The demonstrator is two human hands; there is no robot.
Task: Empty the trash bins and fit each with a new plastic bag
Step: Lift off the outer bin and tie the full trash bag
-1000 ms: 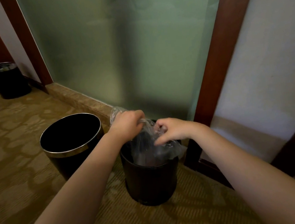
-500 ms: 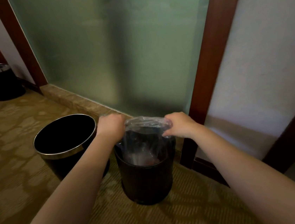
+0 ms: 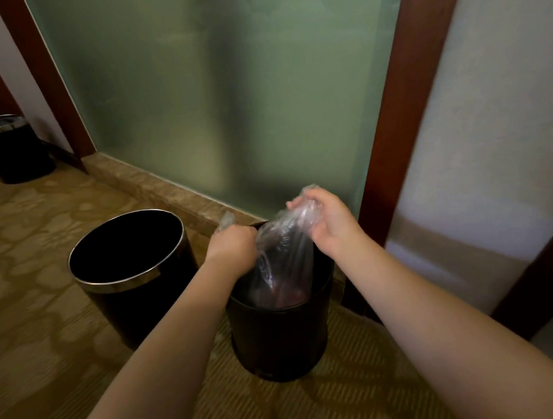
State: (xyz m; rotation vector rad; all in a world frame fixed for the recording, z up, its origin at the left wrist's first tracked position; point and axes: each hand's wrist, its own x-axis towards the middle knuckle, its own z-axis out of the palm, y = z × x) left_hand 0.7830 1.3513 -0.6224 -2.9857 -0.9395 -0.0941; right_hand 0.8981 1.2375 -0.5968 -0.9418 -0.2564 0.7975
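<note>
So, head view: I look down along two bare forearms to both grips, low over the carpet (image 3: 41, 339).
left grip (image 3: 233, 247): clenched round one side of the plastic bag (image 3: 284, 256) at its mouth, with a tuft of film poking out past the knuckles. It sits just over the left edge of the small bin (image 3: 279, 340).
right grip (image 3: 329, 218): grasping a bunched wad of the same film, higher than the left grip and a little farther from me.
plastic bag: clear and crumpled, stretched between the two grips and hanging from them down into the small bin. Something reddish shows through low down, and I cannot tell what.
small bin: dark and upright on the carpet, directly below both grips.
large bin (image 3: 121, 283): black with a bright metal rim band, upright, just left of the left grip. The left forearm hides whether it touches the small bin.
far bin (image 3: 10, 150): well left of and beyond the left grip, by the wall, too dim to tell more.
frosted glass panel (image 3: 220, 95): greenish, beyond both grips, with a stone sill (image 3: 162, 191) along its foot.
wooden frame (image 3: 405, 108): dark post just beyond and right of the right grip.
</note>
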